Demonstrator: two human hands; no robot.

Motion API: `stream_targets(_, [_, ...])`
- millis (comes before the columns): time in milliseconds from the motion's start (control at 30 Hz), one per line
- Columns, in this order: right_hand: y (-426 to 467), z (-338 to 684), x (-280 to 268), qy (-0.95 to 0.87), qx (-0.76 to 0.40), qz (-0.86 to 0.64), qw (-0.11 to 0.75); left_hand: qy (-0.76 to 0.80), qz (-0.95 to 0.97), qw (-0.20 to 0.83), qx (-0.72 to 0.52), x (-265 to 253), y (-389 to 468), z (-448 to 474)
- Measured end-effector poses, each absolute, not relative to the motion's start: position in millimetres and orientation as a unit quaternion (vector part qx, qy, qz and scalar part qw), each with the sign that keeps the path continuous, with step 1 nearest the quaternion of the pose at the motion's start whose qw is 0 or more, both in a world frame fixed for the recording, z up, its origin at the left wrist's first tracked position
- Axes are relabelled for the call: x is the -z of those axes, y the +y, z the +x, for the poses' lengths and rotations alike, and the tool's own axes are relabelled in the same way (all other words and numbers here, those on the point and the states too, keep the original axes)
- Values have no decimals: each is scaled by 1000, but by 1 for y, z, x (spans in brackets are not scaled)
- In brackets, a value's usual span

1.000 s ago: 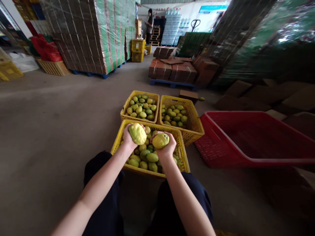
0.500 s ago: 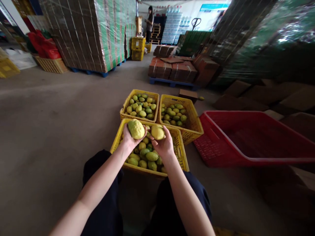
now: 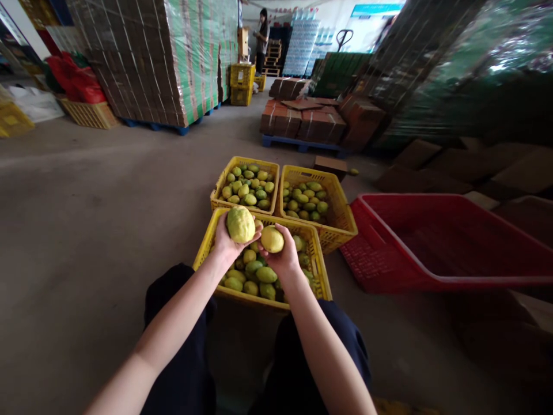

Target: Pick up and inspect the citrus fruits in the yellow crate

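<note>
My left hand (image 3: 225, 240) is closed round a large, bumpy yellow-green lemon (image 3: 241, 224). Close beside it, my right hand (image 3: 286, 253) grips a smaller, smoother yellow lemon (image 3: 272, 239). Both hands are above the near yellow crate (image 3: 320, 271), which holds many green and yellow lemons (image 3: 266, 275). Part of that fruit is hidden behind my hands and forearms. Two more yellow crates of lemons stand right behind it, a left one (image 3: 213, 195) and a right one (image 3: 345, 222).
A large red basket (image 3: 367, 253) stands to the right. Behind the crates are a small cardboard box (image 3: 330, 166) and flat cartons on a blue pallet (image 3: 298, 144). Tall wrapped stacks (image 3: 129, 63) rise at the left back. A person (image 3: 261, 43) stands far off.
The right hand has turned and shifted slightly down and left with its lemon, showing another side of it. The left hand's lemon has rotated and risen a little.
</note>
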State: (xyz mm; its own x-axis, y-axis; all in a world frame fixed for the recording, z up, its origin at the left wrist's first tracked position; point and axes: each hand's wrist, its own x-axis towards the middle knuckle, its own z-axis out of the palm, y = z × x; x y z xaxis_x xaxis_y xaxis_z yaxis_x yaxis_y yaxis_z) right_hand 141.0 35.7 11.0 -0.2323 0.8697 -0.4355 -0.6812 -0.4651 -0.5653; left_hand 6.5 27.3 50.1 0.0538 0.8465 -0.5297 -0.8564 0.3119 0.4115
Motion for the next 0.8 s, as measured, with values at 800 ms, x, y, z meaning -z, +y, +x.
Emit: stream_targets(800, [34, 149, -17, 49, -706, -351, 613, 285, -76, 733, -613, -40, 29, 6])
